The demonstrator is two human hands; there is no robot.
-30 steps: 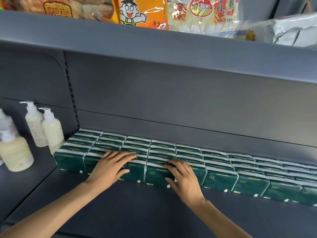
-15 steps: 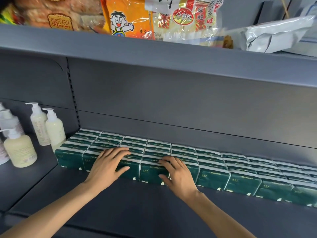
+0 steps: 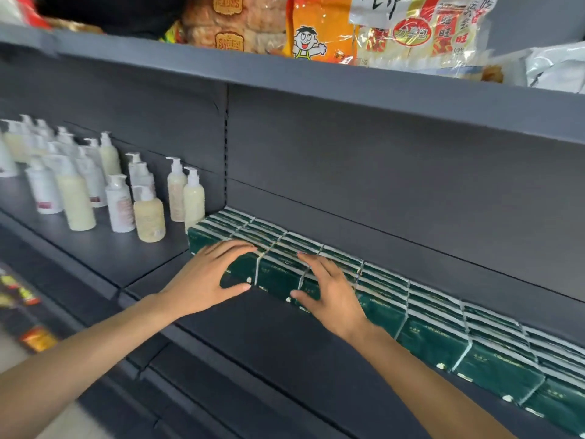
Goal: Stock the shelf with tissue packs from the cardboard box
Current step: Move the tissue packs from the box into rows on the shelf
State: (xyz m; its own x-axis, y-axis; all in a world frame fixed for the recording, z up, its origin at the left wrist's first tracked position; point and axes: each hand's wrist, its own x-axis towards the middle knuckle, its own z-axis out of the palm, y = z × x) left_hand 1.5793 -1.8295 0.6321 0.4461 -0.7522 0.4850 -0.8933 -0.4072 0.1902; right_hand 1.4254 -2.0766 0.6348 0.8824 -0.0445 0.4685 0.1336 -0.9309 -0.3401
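Our left hand point(image 3: 205, 280) and right hand point(image 3: 332, 296) lie w/ fingers straight and spread on the green tissue packs point(image 3: 427, 315), thumbs low against the front faces of the packs; neither grips anything, both merely touch the tops of the front row near its left end. The packs sit in tight rows, several deep, along the back of the grey shelf point(image 3: 269, 343), running from the upright divider at left out to the right edge of view, w/ bare shelf in front of them. Just beside the leftmost pack, on the adjoining shelf section, stand pump bottles point(image 3: 148, 213) of cream and white lotion, upright, in a loose cluster. On the upper shelf point(image 3: 316, 77) overhead we see snack bags point(image 3: 319, 26), orange and clear, plus a silver-white pouch point(image 3: 557, 68) at far right.
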